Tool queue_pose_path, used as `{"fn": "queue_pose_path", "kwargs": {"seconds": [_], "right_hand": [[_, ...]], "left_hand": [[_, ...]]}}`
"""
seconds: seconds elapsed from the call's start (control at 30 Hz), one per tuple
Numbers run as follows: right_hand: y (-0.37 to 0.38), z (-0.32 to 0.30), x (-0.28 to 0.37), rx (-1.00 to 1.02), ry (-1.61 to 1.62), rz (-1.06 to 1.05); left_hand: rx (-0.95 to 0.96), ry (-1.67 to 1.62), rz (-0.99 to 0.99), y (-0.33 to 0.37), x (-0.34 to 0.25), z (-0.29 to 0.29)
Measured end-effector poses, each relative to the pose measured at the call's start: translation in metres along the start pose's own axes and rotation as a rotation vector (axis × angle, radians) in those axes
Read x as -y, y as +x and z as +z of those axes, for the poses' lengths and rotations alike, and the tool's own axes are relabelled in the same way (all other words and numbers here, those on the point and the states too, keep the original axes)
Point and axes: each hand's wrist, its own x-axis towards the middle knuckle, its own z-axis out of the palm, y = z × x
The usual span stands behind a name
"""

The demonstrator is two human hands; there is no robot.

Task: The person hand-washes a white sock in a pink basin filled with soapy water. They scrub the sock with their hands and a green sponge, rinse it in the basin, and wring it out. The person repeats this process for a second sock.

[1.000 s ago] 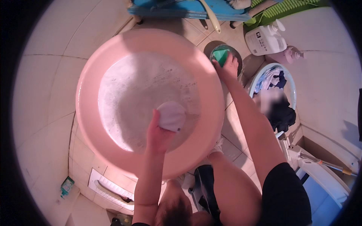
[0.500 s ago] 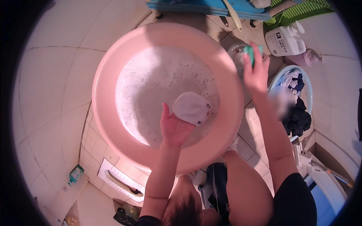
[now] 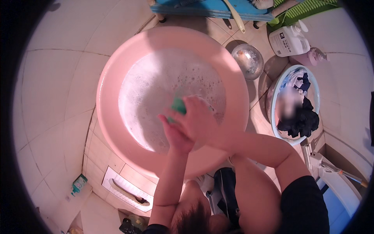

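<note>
**Green block (image 3: 178,105) held above the pink basin (image 3: 109,93)**

We see the wide basin fill the middle of the tiled floor, with foamy water (image 3: 142,84) inside. Just beyond its right rim stands a metal bowl (image 3: 249,62); farther right sits a pale blue tub (image 3: 274,101) heaped with dark clothes (image 3: 300,123). A blue stand (image 3: 187,13) carrying a cream-handled tool (image 3: 234,16) edges the far side, and a white ribbed floor fixture (image 3: 126,190) lies near left.

Over the water, the right hand (image 3: 202,123) has its fingers curled on the block, which is blurred. It blocks our view of the left hand (image 3: 177,136), turned palm up beneath with the thumb out; we cannot tell how far its hidden fingers close. Only a sliver of white cloth (image 3: 205,98) shows past the right hand, so we cannot tell how it is gripped.

The white pump bottle (image 3: 288,41) bears a dark square and lines of print; the label on the green bottle (image 3: 79,183) is too small for us to read.

Half a second ago we find the right hand and block beside the bowl and the cloth plain on the left palm; now the bowl is uncovered and the hands overlap.
</note>
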Motion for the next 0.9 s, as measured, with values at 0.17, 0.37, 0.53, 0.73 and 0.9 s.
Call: {"fn": "queue_pose_path", "kwargs": {"seconds": [0.17,0.37,0.53,0.73,0.9], "right_hand": [[0.023,0.004,-0.021,0.027,0.174,0.324],[-0.001,-0.020,0.032,-0.149,0.236,0.081],[0.018,-0.011,0.014,-0.151,0.776,0.592],[0.013,0.002,-0.021,-0.019,1.687,0.911],[-0.002,0.020,0.019,0.126,0.944,0.446]], "left_hand": [[0.256,0.028,0.034,-0.003,0.016,0.001],[-0.140,0.445,0.295,-0.022,-0.006,0.028],[0.357,0.561,0.497,-0.011,0.014,0.007],[0.248,1.182,0.673,0.000,0.008,0.021],[0.668,0.018,0.167,0.062,-0.035,-0.103]]}}
